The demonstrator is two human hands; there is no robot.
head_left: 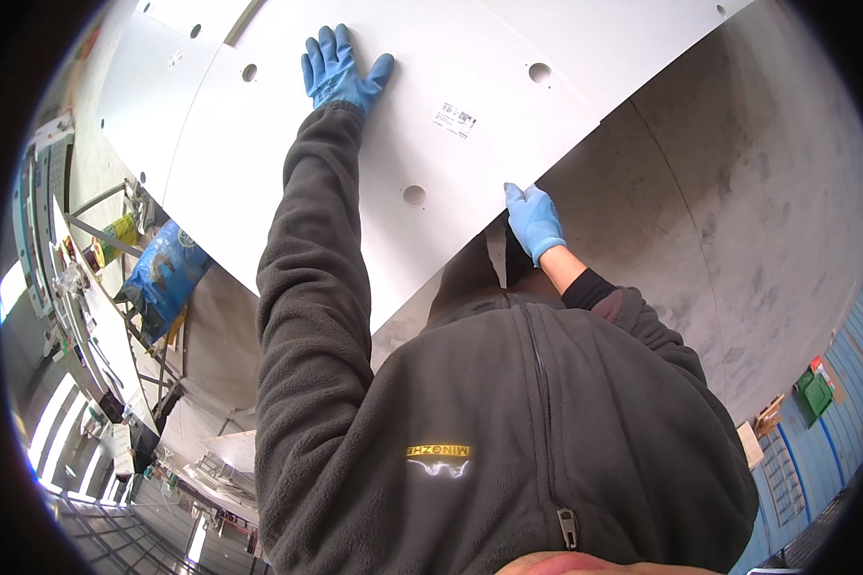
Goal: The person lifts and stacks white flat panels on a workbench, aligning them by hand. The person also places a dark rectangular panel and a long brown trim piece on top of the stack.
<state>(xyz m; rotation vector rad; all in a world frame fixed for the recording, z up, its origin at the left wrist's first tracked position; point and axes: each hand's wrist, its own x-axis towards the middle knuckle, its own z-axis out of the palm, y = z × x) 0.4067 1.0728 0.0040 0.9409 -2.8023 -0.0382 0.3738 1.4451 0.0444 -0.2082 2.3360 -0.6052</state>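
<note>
The person leans over a big white panel (374,144) drilled with round holes — it lies tilted across the grey concrete floor (738,211); the left hand (338,69), blue-gloved, is spread flat on the panel's face, fingers wide, gripping nothing; the right hand (533,220) curls over the panel's near edge by a corner — how firmly, I cannot tell; a blue sack (168,273) sits off left.
</note>
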